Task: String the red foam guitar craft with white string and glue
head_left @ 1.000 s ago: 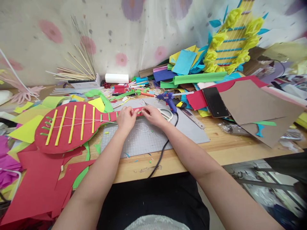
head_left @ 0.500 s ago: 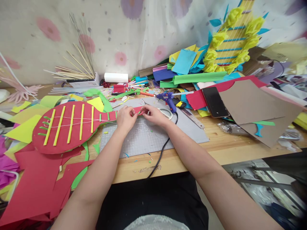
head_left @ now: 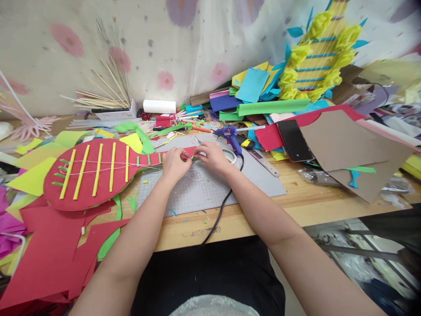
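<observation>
A red paper guitar (head_left: 95, 175) with yellow strips and thin white strings lies across the left of the table, its neck reaching onto a grey cutting mat (head_left: 210, 184). My left hand (head_left: 174, 164) and my right hand (head_left: 212, 157) meet at the end of the neck. Both pinch there with curled fingers, on the red neck and a small green piece I cannot make out clearly. A loop of white string (head_left: 195, 175) lies on the mat just below my hands.
A blue glue gun (head_left: 232, 138) with a black cord, scissors (head_left: 230, 154) and a metal ruler (head_left: 265, 161) lie right of my hands. A black phone (head_left: 295, 140) rests on cardboard (head_left: 355, 153). Coloured paper piles crowd the back and left; sticks (head_left: 105, 96) stand at the wall.
My hands have stayed at the guitar's neck, with only small finger movements. The guitar has slid slightly to the left.
</observation>
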`<action>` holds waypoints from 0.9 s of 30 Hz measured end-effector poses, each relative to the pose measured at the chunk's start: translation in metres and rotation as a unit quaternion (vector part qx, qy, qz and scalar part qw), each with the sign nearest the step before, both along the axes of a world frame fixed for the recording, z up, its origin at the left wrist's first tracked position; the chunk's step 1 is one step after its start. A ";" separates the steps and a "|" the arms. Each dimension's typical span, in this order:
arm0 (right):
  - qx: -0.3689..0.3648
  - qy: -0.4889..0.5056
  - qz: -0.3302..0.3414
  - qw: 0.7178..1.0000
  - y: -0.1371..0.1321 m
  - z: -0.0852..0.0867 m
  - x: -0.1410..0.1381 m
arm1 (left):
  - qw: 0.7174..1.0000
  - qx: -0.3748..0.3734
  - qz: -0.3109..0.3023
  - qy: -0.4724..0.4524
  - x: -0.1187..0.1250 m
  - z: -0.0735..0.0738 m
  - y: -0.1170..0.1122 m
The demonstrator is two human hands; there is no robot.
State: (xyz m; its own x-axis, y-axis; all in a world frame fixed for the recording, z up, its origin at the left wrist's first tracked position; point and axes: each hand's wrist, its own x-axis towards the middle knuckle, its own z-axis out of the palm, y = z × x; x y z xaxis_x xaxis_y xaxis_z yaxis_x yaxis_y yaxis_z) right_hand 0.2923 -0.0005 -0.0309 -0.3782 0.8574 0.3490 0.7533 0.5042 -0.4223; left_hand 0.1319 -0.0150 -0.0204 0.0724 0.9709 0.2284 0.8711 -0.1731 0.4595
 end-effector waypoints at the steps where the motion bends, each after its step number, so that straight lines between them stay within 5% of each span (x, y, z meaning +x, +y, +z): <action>1: 0.001 -0.002 0.003 1.000 0.000 0.000 -0.001 | 1.000 -0.002 -0.005 0.001 0.000 0.000 0.000; 14: -0.001 0.025 0.033 0.999 0.002 -0.008 -0.010 | 0.998 0.019 -0.036 0.049 -0.001 -0.007 0.003; 27: 0.029 0.091 0.014 0.995 0.002 -0.007 -0.008 | 0.995 0.022 -0.095 0.001 -0.003 -0.004 0.002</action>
